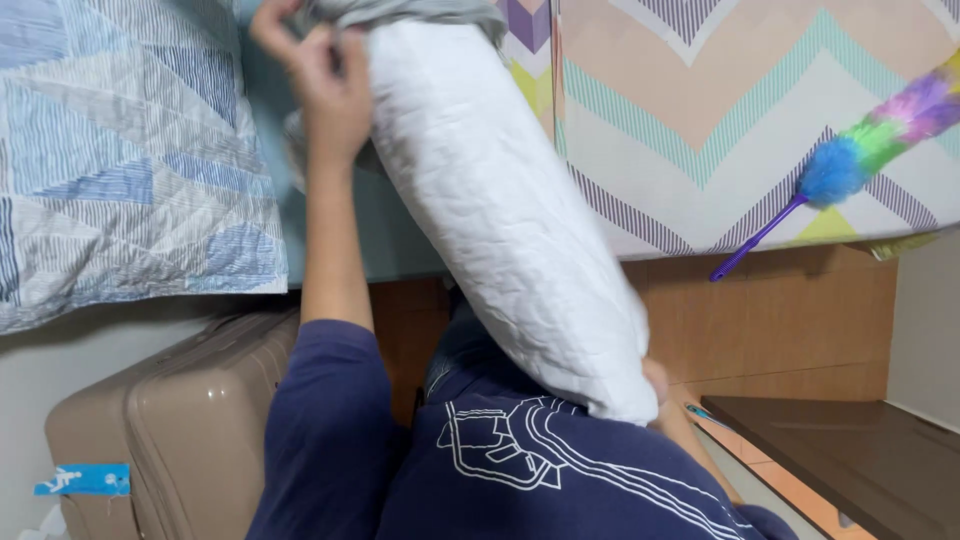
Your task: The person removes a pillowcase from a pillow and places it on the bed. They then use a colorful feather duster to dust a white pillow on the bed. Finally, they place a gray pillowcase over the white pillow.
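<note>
Pillow [500,210], white, held tilted over bed [700,110]; grey pillowcase [400,12] pinched by left hand [320,80]; right hand [657,382] grip mostly hidden, cannot be told.

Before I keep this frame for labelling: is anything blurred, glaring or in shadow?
Head view: light soft and even, no glare; the raised left hand is slightly motion-blurred at the long white quilted pillow; the right hand is mostly hidden behind it; shadow lies under the bed edge.

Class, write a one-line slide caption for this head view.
Left hand tugs grey cover over white pillow; right hand steadies its base.
</note>
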